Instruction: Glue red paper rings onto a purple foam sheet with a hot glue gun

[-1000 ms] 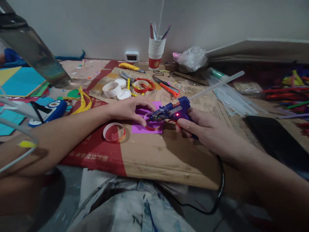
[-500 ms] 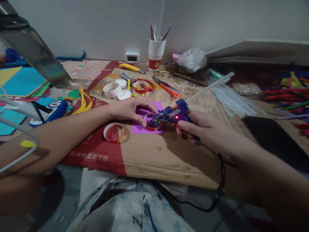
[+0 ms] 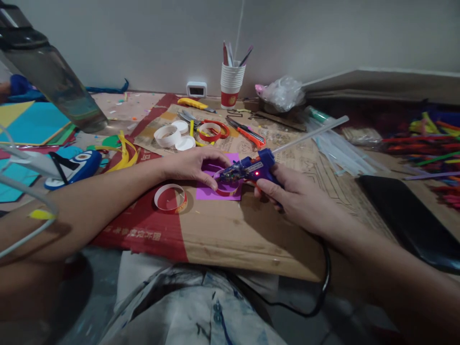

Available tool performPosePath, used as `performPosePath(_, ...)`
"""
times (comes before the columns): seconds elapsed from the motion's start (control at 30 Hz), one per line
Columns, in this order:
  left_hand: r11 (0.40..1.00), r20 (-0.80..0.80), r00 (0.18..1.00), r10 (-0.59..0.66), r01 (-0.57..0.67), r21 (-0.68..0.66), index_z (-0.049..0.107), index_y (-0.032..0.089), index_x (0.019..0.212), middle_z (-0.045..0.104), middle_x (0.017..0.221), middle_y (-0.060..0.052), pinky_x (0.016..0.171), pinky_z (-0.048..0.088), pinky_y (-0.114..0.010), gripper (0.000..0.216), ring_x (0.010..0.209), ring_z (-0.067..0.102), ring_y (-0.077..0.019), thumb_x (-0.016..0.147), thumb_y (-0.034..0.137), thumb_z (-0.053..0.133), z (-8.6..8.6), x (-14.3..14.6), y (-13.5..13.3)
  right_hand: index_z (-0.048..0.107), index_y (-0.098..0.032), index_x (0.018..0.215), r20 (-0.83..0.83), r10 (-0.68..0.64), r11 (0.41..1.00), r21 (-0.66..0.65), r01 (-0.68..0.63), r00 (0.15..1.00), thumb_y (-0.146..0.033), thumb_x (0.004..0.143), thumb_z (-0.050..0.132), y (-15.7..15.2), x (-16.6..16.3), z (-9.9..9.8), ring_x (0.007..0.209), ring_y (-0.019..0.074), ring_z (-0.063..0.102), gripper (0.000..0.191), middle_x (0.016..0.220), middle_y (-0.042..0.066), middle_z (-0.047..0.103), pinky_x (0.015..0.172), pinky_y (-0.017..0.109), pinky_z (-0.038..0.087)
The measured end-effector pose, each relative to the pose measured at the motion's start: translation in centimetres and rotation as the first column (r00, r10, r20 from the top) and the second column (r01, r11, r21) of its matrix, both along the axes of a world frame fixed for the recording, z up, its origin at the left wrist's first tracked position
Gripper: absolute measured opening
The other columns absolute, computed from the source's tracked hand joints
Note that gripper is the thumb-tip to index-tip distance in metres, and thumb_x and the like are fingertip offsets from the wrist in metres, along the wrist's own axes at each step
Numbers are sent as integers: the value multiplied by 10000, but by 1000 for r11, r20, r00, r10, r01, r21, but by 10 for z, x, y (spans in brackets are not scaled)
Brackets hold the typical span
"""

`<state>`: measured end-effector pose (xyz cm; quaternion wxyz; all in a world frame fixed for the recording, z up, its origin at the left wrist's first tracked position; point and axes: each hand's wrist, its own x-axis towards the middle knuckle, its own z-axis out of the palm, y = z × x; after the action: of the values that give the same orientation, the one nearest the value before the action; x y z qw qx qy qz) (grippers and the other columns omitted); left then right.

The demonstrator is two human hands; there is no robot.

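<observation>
My right hand (image 3: 282, 189) is wrapped round a blue hot glue gun (image 3: 264, 165) with a red light lit and a clear glue stick out of its back. Its nozzle points left, over a red-and-white paper ring (image 3: 227, 191) standing on a purple paper sheet (image 3: 203, 192). With thumb and fingers curved round the ring's left and far sides, my left hand (image 3: 196, 167) holds it in place; the nozzle partly hides the ring. Another paper ring (image 3: 170, 198) lies to the left, on the red part of the cardboard.
Behind are white rings (image 3: 167, 136), red-handled scissors (image 3: 224, 128), an orange cutter (image 3: 251, 136), a yellow cutter (image 3: 194, 103) and a stack of paper cups (image 3: 232, 81) holding pens. A black phone (image 3: 409, 220) and glue sticks (image 3: 345, 151) lie right. A bottle (image 3: 61, 81) stands left.
My right hand has shifted the glue gun slightly left, its nozzle now nearer the ring's far left side. My left hand stays on the ring.
</observation>
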<state>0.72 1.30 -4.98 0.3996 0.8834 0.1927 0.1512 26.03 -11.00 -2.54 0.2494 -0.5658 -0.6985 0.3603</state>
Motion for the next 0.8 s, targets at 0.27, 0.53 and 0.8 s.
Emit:
performPosePath(0.27, 999, -1, 1000, -21, 21, 33, 745, 232, 1129, 730, 1171, -68, 1009, 479, -350, 473, 1102, 664, -205, 689, 335, 884, -2, 0, 4, 571, -228, 908, 122, -44, 992, 120, 30, 991, -405, 955, 490, -2, -3, 0, 787, 222, 623, 200, 839, 54, 679, 685, 340, 449)
performPosePath(0.53, 996, -32, 997, 75, -77, -46, 665, 190, 1235, 708, 1250, -111, 1042, 497, -384, 652, 1157, 668, -229, 642, 307, 911, 2, 1, -3, 559, -241, 964, 297, -110, 978, 201, 51, 949, -450, 955, 465, -11, 1, 0, 712, 265, 607, 229, 819, 82, 679, 631, 377, 422)
performPosePath(0.8, 989, 55, 997, 51, -43, -142, 613, 174, 1259, 698, 1273, -151, 1065, 513, -417, 716, 1188, 677, -235, 617, 230, 926, -4, 1, -2, 558, -228, 1034, 326, -116, 966, 258, 30, 938, -434, 974, 450, -25, -3, 4, 726, 272, 641, 240, 830, 89, 696, 619, 366, 422)
